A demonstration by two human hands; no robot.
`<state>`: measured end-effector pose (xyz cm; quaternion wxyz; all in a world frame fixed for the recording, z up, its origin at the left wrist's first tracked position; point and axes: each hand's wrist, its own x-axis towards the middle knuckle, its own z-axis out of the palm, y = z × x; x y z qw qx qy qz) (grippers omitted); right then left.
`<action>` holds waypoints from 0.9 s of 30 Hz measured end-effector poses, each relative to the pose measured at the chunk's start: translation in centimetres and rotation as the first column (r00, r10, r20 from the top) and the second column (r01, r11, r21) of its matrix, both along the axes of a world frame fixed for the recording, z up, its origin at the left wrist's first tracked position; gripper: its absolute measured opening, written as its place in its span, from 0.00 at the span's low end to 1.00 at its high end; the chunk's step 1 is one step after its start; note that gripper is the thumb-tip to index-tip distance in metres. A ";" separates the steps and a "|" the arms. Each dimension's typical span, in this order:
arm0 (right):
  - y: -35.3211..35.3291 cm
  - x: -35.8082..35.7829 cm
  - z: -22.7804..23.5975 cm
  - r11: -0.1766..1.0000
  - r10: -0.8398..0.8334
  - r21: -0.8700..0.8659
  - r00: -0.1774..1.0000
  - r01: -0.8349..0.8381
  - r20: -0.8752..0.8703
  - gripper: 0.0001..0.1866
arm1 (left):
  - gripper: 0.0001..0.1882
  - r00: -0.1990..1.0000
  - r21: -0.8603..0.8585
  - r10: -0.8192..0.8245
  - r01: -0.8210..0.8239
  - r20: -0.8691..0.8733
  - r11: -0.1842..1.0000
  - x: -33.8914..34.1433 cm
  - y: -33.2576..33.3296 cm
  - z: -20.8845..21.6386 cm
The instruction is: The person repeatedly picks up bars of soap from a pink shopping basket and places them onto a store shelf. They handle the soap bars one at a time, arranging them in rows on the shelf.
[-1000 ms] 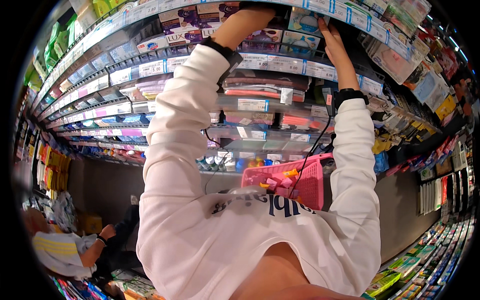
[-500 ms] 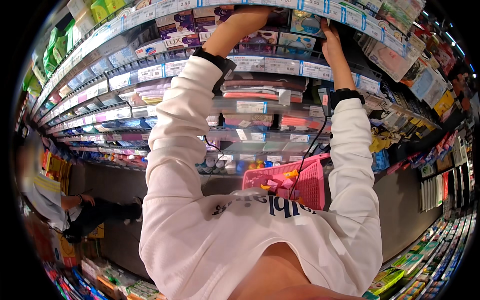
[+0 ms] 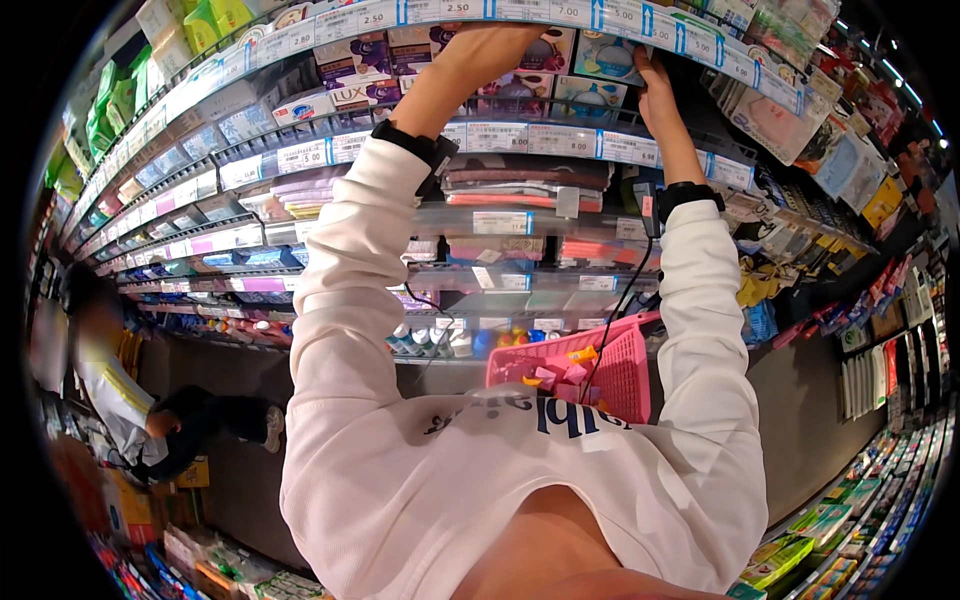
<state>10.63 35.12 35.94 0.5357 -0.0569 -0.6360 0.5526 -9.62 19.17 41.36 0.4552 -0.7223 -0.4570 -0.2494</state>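
Observation:
My left hand [image 3: 500, 48] reaches up to the shelf of boxed soaps, palm beside a pink-and-purple soap box [image 3: 549, 52]. Its fingertips pass behind the upper price rail, so their grip is hidden. My right hand [image 3: 657, 95] is raised at the right end of the row, fingers stretched upward along the side of a light-blue soap box [image 3: 603, 58]. Another light-blue box [image 3: 590, 94] lies beneath that one. Purple-and-white soap boxes [image 3: 354, 62] are stacked to the left of my left wrist.
A price-label rail [image 3: 545, 137] runs below the soap boxes, with folded towels [image 3: 525, 187] beneath. A pink basket [image 3: 625, 370] holding small packets stands below, in front of the shelves. Black cables hang near both forearms. Another person [image 3: 120, 400] is low at the left.
A pink-and-purple box now shows beside my left hand, where a dark gap was. My left wrist has shifted slightly left and down. The person at the left has changed posture.

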 end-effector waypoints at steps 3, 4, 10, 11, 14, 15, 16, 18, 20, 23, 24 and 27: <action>0.9 -0.1 -0.3 0.999 -0.018 0.048 1.000 0.017 0.005 0.27 | 0.15 0.996 0.062 -0.068 0.071 -0.055 0.996 -0.1 0.5 0.4; 1.4 0.0 -0.4 0.998 -0.022 0.061 1.000 0.021 0.007 0.26 | 0.16 0.995 0.075 -0.065 0.071 -0.075 0.995 0.0 0.6 0.6; 2.2 0.3 -0.6 0.993 0.091 0.065 0.994 -0.095 0.062 0.28 | 0.17 0.995 0.115 -0.046 0.056 -0.091 0.992 -0.3 0.7 0.6; 1.6 0.1 -0.5 0.998 0.047 0.026 0.996 -0.049 0.075 0.28 | 0.16 0.995 0.138 -0.024 0.037 -0.096 0.990 -0.4 0.6 0.4; -1.0 0.5 0.3 0.999 -0.038 0.026 0.986 0.034 0.162 0.30 | 0.15 0.999 0.069 -0.025 0.026 -0.029 0.997 0.2 -0.4 0.5; -1.4 0.8 0.4 0.994 -0.044 0.103 0.975 0.022 0.216 0.31 | 0.14 0.999 0.025 -0.037 0.037 0.008 0.999 0.4 -0.6 0.7; -1.6 0.9 0.6 0.984 -0.053 0.178 0.962 0.004 0.269 0.32 | 0.14 0.999 0.039 -0.015 0.017 -0.051 0.999 0.3 -0.6 0.8; -1.6 0.9 0.9 0.979 -0.027 0.202 0.946 -0.041 0.323 0.39 | 0.15 0.985 0.066 0.037 -0.026 -0.169 0.997 0.0 -0.6 0.9; -2.0 0.7 1.3 0.973 -0.027 0.222 0.933 -0.057 0.360 0.43 | 0.15 0.977 0.144 0.053 -0.023 -0.206 0.989 0.1 -1.2 1.1; -2.9 0.6 1.5 0.969 -0.061 0.243 0.923 -0.036 0.381 0.44 | 0.16 0.993 0.082 0.063 -0.055 -0.097 0.995 0.1 -2.2 1.2; -2.9 0.6 1.5 0.969 -0.069 0.246 0.922 -0.030 0.382 0.43 | 0.16 0.997 0.030 0.066 -0.065 -0.033 0.997 0.0 -2.3 1.2; -2.5 0.7 1.5 0.972 -0.073 0.234 0.918 -0.022 0.390 0.43 | 0.16 0.993 0.221 0.053 -0.029 -0.102 0.975 -0.9 -2.0 0.7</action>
